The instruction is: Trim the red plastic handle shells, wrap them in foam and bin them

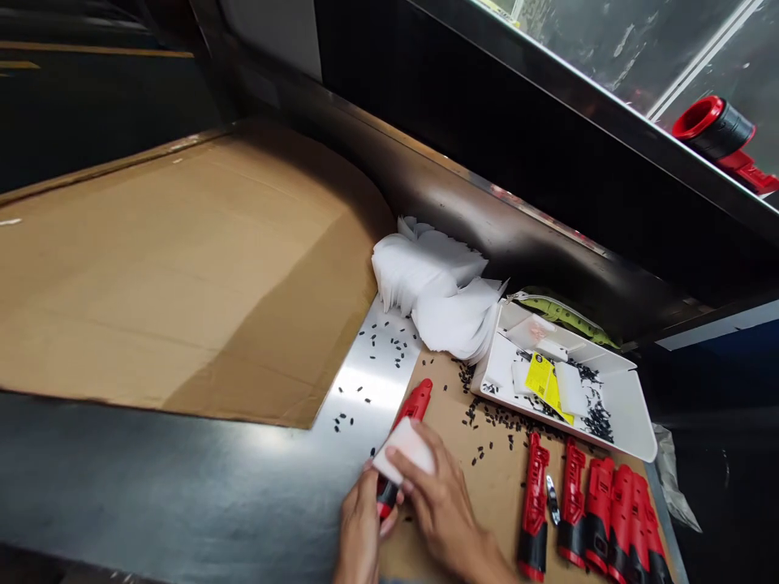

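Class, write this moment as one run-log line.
left hand: grips red housing | right hand: holds white pad against it | nearby: housing row, white tray

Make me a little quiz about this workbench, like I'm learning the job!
1. True or false: the right hand touches a white pad on the red tool shell that the left hand grips.
2. What lies in the white tray? A) a yellow tag B) a banana C) a green cup
3. Fill in: the row of spare shells lies to the ____ of the right hand.
Key: 1 true; 2 A; 3 right.
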